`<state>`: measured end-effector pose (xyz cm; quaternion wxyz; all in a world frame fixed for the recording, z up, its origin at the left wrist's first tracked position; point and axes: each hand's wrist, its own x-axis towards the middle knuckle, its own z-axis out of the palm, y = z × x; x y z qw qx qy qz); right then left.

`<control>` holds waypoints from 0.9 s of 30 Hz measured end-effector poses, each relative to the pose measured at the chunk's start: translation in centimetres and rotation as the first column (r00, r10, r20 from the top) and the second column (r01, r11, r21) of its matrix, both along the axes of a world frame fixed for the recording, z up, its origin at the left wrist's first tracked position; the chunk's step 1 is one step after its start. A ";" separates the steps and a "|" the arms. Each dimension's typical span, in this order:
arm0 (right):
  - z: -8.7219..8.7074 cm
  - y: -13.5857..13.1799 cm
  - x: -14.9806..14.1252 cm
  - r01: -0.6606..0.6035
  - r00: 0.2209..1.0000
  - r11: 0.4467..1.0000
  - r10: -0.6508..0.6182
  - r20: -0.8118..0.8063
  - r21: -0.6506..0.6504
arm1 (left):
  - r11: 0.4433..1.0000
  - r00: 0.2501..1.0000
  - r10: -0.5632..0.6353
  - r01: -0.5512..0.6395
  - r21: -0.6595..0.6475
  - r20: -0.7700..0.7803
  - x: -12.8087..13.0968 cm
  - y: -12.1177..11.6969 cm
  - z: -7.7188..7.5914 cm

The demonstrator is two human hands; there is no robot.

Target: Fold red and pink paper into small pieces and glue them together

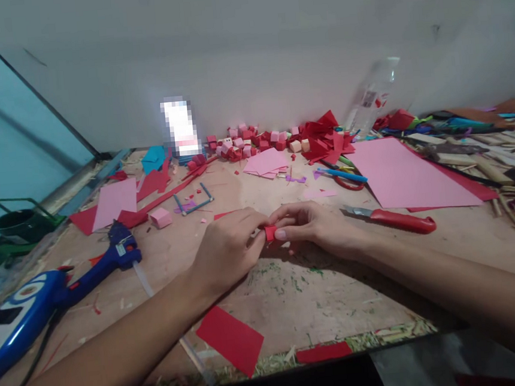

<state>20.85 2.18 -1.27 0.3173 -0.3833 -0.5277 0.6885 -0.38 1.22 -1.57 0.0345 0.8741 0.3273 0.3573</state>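
My left hand (230, 246) and my right hand (312, 227) meet at the middle of the wooden table (329, 295). Both pinch a small red paper piece (270, 233) between their fingertips, just above the tabletop. The fingers of each hand are curled and closed on it. Most of the piece is hidden by my fingers. A red-handled craft knife (395, 219) lies just right of my right hand. A single pink paper cube (161, 217) sits to the left of my left hand.
A blue glue gun (105, 260) lies at the left. A pile of red and pink paper cubes (253, 142) lines the back wall. A large pink sheet (400, 174), scissors (344, 176) and a plastic bottle (373, 96) are at the right. A red paper scrap (230, 338) lies near the front edge.
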 end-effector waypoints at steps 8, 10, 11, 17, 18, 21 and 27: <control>-0.2 -0.3 0.3 -0.006 0.999 1.000 0.007 0.033 -0.007 | 0.997 0.993 -0.076 0.075 0.005 0.095 0.1 -0.1 -0.5; -0.4 -0.4 0.3 -0.032 0.999 0.999 0.032 0.028 0.001 | 0.995 0.988 -0.088 0.081 0.063 0.123 0.2 -0.2 -0.4; -0.5 -0.4 0.3 -0.040 0.999 0.999 0.040 0.015 -0.003 | 0.992 0.988 -0.096 0.084 0.097 0.119 0.3 -0.4 -0.4; -0.5 -0.5 0.4 -0.034 0.999 0.999 0.034 0.030 0.006 | 0.980 0.998 -0.057 0.056 0.190 0.003 0.2 -0.6 0.0; -0.5 -0.5 0.4 -0.021 0.999 1.000 0.021 0.043 0.012 | 0.983 0.999 -0.050 0.050 0.178 -0.004 0.2 -0.6 0.0; -0.7 -0.4 0.5 -0.005 0.998 1.000 0.004 0.056 0.024 | 0.993 0.999 -0.044 0.044 0.114 0.001 0.2 -0.3 0.0; -0.5 -0.5 0.4 -0.037 0.995 0.998 0.033 0.090 0.047 | 0.997 0.998 -0.052 0.054 0.060 -0.036 0.3 -0.2 -0.2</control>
